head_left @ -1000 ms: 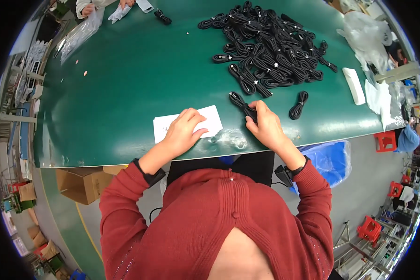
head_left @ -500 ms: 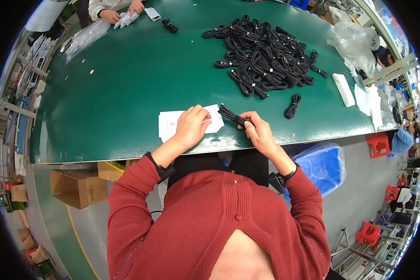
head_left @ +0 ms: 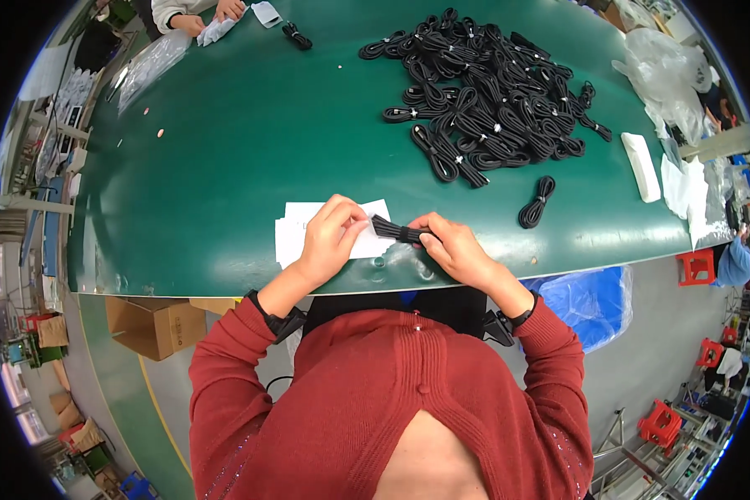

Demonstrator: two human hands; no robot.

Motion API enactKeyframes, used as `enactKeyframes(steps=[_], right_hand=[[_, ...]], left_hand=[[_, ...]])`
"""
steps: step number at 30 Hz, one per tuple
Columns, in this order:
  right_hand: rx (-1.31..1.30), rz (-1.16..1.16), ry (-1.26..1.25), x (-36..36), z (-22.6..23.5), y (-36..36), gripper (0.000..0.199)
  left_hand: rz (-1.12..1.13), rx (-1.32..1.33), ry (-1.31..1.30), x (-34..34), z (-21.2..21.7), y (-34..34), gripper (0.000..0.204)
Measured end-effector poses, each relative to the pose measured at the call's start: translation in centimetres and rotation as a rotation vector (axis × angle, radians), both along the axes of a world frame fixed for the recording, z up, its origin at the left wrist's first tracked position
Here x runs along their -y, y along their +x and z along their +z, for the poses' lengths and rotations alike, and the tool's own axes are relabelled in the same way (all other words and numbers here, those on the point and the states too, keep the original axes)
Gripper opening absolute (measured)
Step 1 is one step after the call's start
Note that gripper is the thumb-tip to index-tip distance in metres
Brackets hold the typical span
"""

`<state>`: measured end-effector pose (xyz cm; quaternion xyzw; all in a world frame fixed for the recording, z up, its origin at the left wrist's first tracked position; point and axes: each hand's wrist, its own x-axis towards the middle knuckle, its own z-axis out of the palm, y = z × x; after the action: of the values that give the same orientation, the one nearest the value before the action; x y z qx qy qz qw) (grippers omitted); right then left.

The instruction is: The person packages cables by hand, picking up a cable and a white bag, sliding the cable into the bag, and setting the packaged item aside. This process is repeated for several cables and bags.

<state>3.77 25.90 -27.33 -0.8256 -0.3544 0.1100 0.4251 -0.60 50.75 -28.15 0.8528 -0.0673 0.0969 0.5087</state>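
Observation:
A bundled black cable [head_left: 396, 231] is held in my right hand [head_left: 452, 247], thumb and fingers closed round its right part. Its left end reaches the fingertips of my left hand [head_left: 332, 240]. That hand pinches the edge of a thin white sheet at the cable's end; whether it is paper or a bag, I cannot tell. Beneath both lies a stack of white sheets [head_left: 290, 240] near the table's front edge, partly covered by my left hand. A single coiled cable [head_left: 537, 202] rests to the right of my hands.
A large heap of coiled black cables [head_left: 492, 100] covers the green table [head_left: 225, 183] at the far right. Clear plastic [head_left: 662, 79] and a white strip [head_left: 641, 167] lie beyond. Another person's hands [head_left: 204, 21] work at the far left. A blue lined bin [head_left: 587, 308] and cardboard box [head_left: 154, 325] stand below.
My right hand has brought the cable bundle left and lower, so its end now meets my left fingertips over the white stack. The whole view has shifted slightly.

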Motion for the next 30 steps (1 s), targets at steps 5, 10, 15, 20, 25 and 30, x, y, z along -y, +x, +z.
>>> enactKeyframes(steps=[5, 10, 15, 20, 25, 30], right_hand=[[-1.038, -0.017, 0.13, 0.6, 1.2, 2.7, 0.021], [-0.304, 0.107, 0.249, 0.7, 3.0, 3.9, 0.023], [-0.077, 0.097, 0.262, 0.2, 6.0, 6.2, 0.024], [-0.018, 0.26, 0.383, -1.5, 8.6, 8.5, 0.024], [0.034, 0.261, 0.487, -3.8, 9.8, 10.1, 0.026], [-0.13, 0.141, 0.537, -4.8, 11.4, 10.7, 0.026]], left_hand=[[-0.172, 0.259, 0.225, 0.8, 2.4, 1.4, 0.016], [-0.153, 0.205, 0.283, 2.0, 5.8, 3.0, 0.02], [-0.083, 0.149, 0.253, 2.8, 9.2, 4.0, 0.019], [0.072, 0.133, 0.187, 2.4, 11.1, 4.7, 0.017], [0.172, 0.012, -0.007, 1.9, 12.3, 4.8, 0.011], [0.21, -0.059, -0.406, 1.3, 12.9, 5.9, 0.009]])
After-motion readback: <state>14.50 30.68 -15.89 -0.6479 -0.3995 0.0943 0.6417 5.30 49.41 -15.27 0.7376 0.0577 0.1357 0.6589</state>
